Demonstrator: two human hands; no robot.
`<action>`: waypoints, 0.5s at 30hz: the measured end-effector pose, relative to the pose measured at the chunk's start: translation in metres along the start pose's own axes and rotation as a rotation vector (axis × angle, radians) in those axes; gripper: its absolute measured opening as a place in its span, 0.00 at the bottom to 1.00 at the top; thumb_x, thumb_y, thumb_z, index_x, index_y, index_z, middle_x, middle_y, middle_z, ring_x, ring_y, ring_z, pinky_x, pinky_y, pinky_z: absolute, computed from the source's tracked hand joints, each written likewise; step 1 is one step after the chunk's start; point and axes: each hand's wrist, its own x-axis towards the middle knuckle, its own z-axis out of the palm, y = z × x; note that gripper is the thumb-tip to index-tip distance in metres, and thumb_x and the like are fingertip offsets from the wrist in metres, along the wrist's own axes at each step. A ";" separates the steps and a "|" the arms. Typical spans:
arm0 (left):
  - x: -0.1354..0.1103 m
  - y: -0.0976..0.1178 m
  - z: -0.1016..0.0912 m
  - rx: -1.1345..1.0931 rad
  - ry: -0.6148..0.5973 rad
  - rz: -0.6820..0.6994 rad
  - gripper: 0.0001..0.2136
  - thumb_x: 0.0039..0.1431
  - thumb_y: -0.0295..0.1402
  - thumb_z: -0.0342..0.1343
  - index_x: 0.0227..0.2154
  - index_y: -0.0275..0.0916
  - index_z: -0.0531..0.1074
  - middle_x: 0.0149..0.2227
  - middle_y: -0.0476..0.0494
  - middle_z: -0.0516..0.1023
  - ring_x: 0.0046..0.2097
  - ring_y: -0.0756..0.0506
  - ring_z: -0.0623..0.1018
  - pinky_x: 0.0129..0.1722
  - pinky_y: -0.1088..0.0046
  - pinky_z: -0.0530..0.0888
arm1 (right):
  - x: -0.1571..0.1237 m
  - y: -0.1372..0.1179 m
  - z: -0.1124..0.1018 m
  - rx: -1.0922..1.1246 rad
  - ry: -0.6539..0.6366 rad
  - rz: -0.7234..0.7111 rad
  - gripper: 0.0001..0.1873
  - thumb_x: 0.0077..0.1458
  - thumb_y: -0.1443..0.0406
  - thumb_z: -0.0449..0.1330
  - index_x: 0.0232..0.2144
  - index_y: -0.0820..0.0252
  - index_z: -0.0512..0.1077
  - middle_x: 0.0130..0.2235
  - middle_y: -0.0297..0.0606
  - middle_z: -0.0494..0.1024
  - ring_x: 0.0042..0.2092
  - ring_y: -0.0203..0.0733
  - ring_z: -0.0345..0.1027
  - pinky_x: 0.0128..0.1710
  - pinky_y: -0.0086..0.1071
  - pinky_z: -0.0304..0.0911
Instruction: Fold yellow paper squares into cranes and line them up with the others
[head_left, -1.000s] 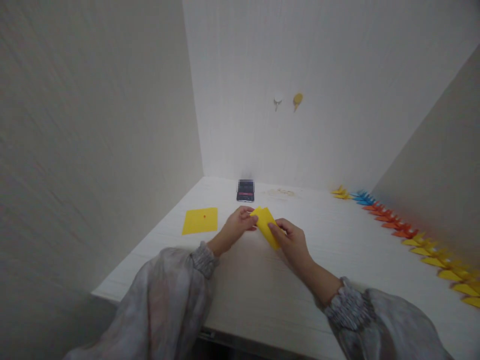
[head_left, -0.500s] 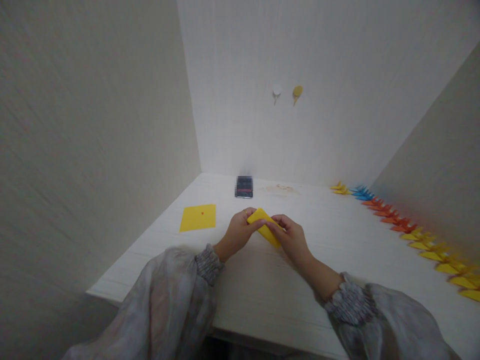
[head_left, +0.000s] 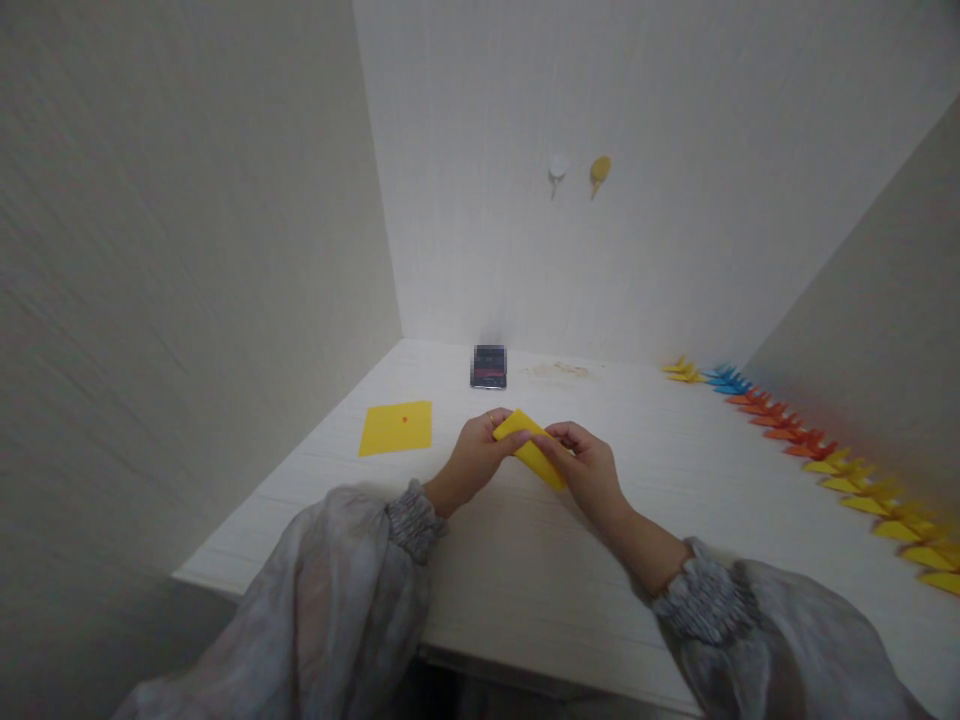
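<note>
A folded piece of yellow paper (head_left: 546, 468) is held slantwise between my two hands above the white table. My left hand (head_left: 480, 449) pinches its upper left end, with the thumb lying on top and the fingers behind. From the other side my right hand (head_left: 589, 464) grips the paper near its middle, thumb on top and close to the left thumb. The fingers under the paper are partly hidden. To the left, a flat yellow sheet (head_left: 390, 432) with a small red mark lies on the table.
A phone (head_left: 489, 368) stands at the back of the white table (head_left: 480, 590). Along the right side runs a row of folded paper cranes (head_left: 806, 442) in yellow, blue and orange-red. Two hooks (head_left: 600, 170) are on the back wall, and a side wall rises at left.
The view has tilted down slightly. Both hands keep their hold on the folded yellow paper, and the right hand's fingers have shifted only a little.
</note>
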 end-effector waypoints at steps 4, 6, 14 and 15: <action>0.000 0.000 0.000 -0.034 -0.005 -0.010 0.10 0.46 0.36 0.56 0.28 0.35 0.69 0.27 0.48 0.71 0.29 0.52 0.69 0.30 0.77 0.66 | 0.000 -0.002 0.000 -0.008 0.000 0.018 0.15 0.44 0.54 0.57 0.25 0.61 0.70 0.24 0.36 0.73 0.25 0.35 0.64 0.20 0.26 0.56; -0.001 0.001 0.001 -0.078 -0.006 -0.026 0.10 0.46 0.37 0.56 0.28 0.34 0.68 0.27 0.48 0.70 0.29 0.52 0.69 0.30 0.77 0.67 | 0.000 -0.002 0.000 -0.013 0.004 0.018 0.15 0.44 0.54 0.57 0.25 0.61 0.70 0.24 0.36 0.73 0.25 0.35 0.64 0.20 0.26 0.57; -0.001 0.005 0.004 -0.171 -0.005 -0.059 0.12 0.49 0.41 0.53 0.26 0.34 0.68 0.25 0.49 0.69 0.28 0.53 0.69 0.31 0.77 0.68 | -0.001 -0.004 0.000 -0.019 0.019 0.002 0.15 0.44 0.54 0.57 0.23 0.61 0.70 0.23 0.35 0.72 0.24 0.35 0.63 0.20 0.26 0.57; -0.001 0.005 0.004 -0.173 -0.004 -0.062 0.12 0.49 0.41 0.53 0.26 0.34 0.68 0.25 0.49 0.69 0.28 0.53 0.69 0.32 0.76 0.68 | -0.001 -0.004 -0.001 -0.018 0.018 0.001 0.14 0.44 0.54 0.57 0.23 0.61 0.70 0.23 0.35 0.72 0.24 0.35 0.63 0.20 0.26 0.57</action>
